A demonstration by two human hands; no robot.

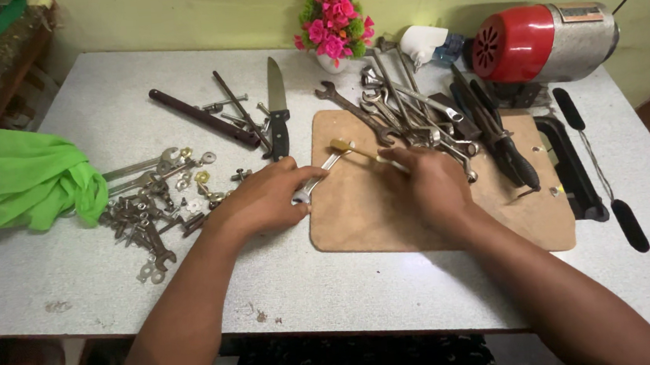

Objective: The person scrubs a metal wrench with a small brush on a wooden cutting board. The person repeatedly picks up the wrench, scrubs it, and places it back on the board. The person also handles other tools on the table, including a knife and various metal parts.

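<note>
Cloth (23, 179), bright green and bunched, lies far out past the left hand at the table (349, 289) edge. Between it and that hand sits a scatter of nuts and bolts (153, 211), small washers and short spanners mixed in. Beyond the left hand's knuckles lie a dark brown bar (200, 116) and a kitchen knife (277, 109) with a black handle, blade pointing away.

The left hand (264, 199) rests palm down on the table, fingers curled over the near end of a silver spanner (317, 177), pinning it. The spanner runs from those fingers up onto the wooden board (359, 218), which lies between and under both hands.

The right hand (429, 182) is on the board, fingers closed around one end of a thin yellow-tipped tool (353, 149); its brass-coloured tip touches the spanner's far end.

Just beyond the right hand is a heap of spanners (404, 110), and behind that a pot of pink flowers (333, 20). Right of the hand lie black-handled pliers (503, 141), then a red-and-silver motor (542, 42), and a long black-ended strap (598, 169) farthest out.
</note>
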